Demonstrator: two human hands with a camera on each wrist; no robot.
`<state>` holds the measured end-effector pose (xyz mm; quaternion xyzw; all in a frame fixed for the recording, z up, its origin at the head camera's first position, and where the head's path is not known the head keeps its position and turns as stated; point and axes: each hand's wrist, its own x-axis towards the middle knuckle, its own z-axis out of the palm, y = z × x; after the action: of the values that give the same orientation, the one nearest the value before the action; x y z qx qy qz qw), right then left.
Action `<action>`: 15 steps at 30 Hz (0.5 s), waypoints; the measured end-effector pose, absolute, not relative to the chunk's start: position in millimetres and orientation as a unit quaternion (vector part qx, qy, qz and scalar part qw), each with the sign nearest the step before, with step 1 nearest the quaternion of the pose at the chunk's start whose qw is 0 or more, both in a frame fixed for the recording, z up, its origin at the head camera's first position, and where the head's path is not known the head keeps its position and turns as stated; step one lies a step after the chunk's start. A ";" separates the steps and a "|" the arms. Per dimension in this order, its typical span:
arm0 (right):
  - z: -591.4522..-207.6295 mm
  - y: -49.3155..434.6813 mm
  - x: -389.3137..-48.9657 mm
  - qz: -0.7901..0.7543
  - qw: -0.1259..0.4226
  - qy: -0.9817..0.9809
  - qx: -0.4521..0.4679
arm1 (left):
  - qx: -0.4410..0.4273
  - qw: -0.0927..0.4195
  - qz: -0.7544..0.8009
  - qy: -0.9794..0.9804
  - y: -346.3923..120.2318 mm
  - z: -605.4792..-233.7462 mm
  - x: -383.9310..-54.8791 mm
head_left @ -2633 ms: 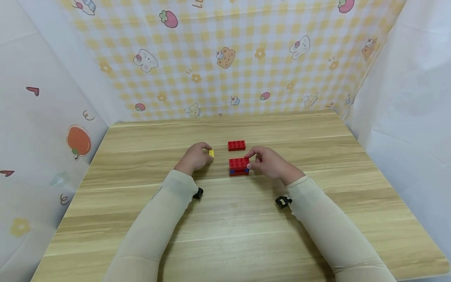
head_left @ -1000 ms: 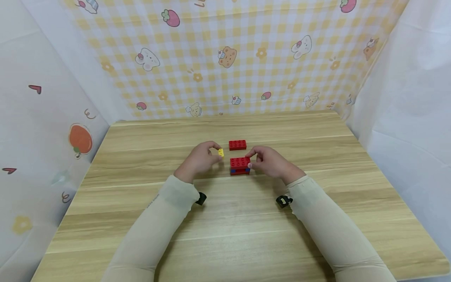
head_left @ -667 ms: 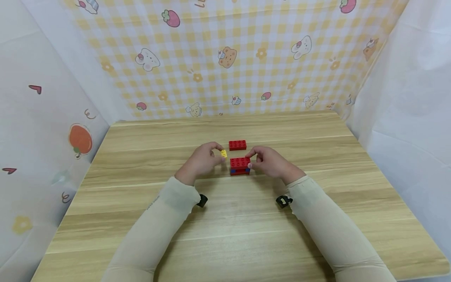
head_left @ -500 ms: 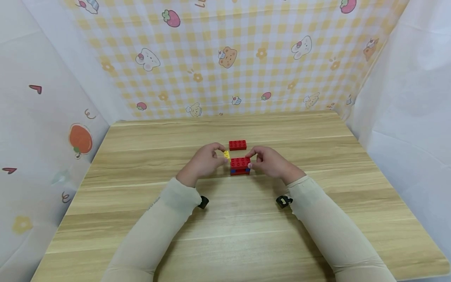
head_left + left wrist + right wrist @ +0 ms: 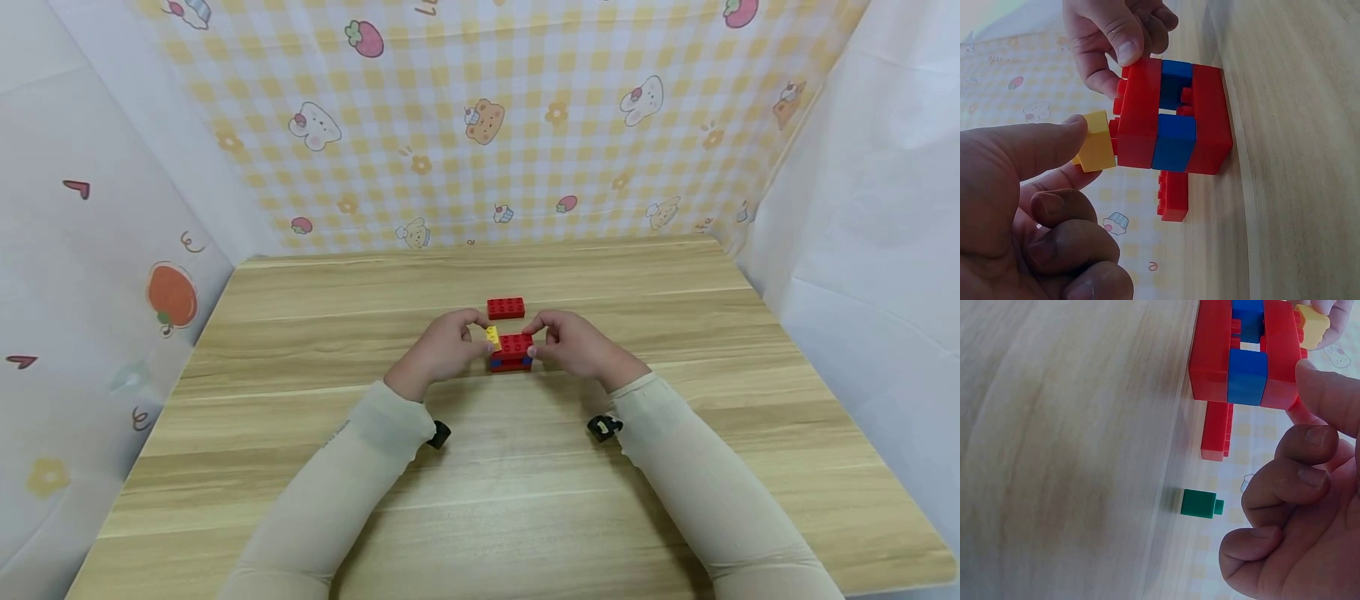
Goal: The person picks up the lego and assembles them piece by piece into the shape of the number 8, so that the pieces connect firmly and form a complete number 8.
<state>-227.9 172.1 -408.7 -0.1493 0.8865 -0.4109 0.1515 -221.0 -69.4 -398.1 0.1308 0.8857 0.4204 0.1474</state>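
My left hand (image 5: 448, 348) pinches a small yellow brick (image 5: 492, 338) between thumb and forefinger, over the left end of a block stack. In the left wrist view the yellow brick (image 5: 1096, 141) meets the studs of the upper red brick (image 5: 1139, 115), some stud height still showing between them. Two blue bricks (image 5: 1175, 142) separate that red brick from a lower red one (image 5: 1211, 122), leaving a gap in the middle. At the stack's right end, my right hand (image 5: 576, 348) pinches the upper red brick with thumb and forefinger; its other fingers (image 5: 1291, 481) curl inward.
Behind the stack a loose red brick (image 5: 506, 308) lies on the wooden table (image 5: 510, 492). The right wrist view also shows a green brick (image 5: 1199, 504) standing on the tabletop. Patterned cloth (image 5: 555, 158) hangs at the table's back edge.
My left hand has carried the yellow brick rightward, from beside the stack to over the left end of its upper red brick. The right hand keeps its place at the stack.
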 end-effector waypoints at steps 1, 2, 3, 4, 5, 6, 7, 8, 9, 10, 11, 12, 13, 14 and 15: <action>-408.8 172.3 -228.0 -0.411 0.151 0.887 -0.150 | 0.131 0.148 0.420 0.886 -69.0 -398.4 -221.3; -409.1 172.7 -228.2 -0.411 0.150 0.887 -0.151 | 0.131 0.149 0.420 0.886 -68.6 -398.6 -221.5; -409.3 172.9 -228.4 -0.411 0.150 0.886 -0.152 | 0.131 0.150 0.420 0.885 -68.2 -398.9 -221.6; -409.5 173.1 -228.5 -0.411 0.149 0.886 -0.153 | 0.131 0.151 0.422 0.884 -67.8 -399.1 -221.9; -409.7 173.3 -228.7 -0.412 0.149 0.886 -0.154 | 0.130 0.152 0.423 0.884 -67.2 -399.5 -222.1; -410.0 173.4 -229.0 -0.412 0.149 0.885 -0.155 | 0.129 0.153 0.423 0.884 -66.8 -399.6 -222.1; -410.2 173.5 -229.1 -0.412 0.149 0.885 -0.156 | 0.128 0.153 0.424 0.883 -66.3 -399.9 -222.2; -410.2 173.6 -229.3 -0.413 0.149 0.885 -0.156 | 0.127 0.153 0.425 0.883 -65.8 -399.9 -222.0; -410.1 173.5 -229.5 -0.413 0.149 0.885 -0.156 | 0.127 0.154 0.426 0.882 -65.2 -400.1 -222.0; -410.0 173.5 -229.5 -0.413 0.149 0.885 -0.155 | 0.127 0.154 0.427 0.882 -64.9 -400.5 -222.1; -409.5 173.3 -229.4 -0.413 0.149 0.885 -0.154 | 0.128 0.154 0.427 0.882 -64.6 -400.7 -222.1; -409.2 173.0 -229.2 -0.413 0.150 0.885 -0.154 | 0.128 0.153 0.427 0.882 -64.6 -400.7 -221.9; -408.7 172.8 -229.0 -0.413 0.150 0.885 -0.153 | 0.129 0.153 0.428 0.882 -64.6 -401.1 -221.9; -408.3 172.6 -228.8 -0.413 0.150 0.885 -0.153 | 0.128 0.153 0.429 0.881 -64.5 -401.1 -221.8; -408.1 172.4 -228.7 -0.413 0.150 0.885 -0.152 | 0.129 0.152 0.430 0.881 -64.5 -401.4 -221.8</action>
<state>-228.7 172.4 -408.1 -0.1521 0.8852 -0.4133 0.1502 -221.8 -64.5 -401.4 0.1286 0.8807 0.4297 0.1523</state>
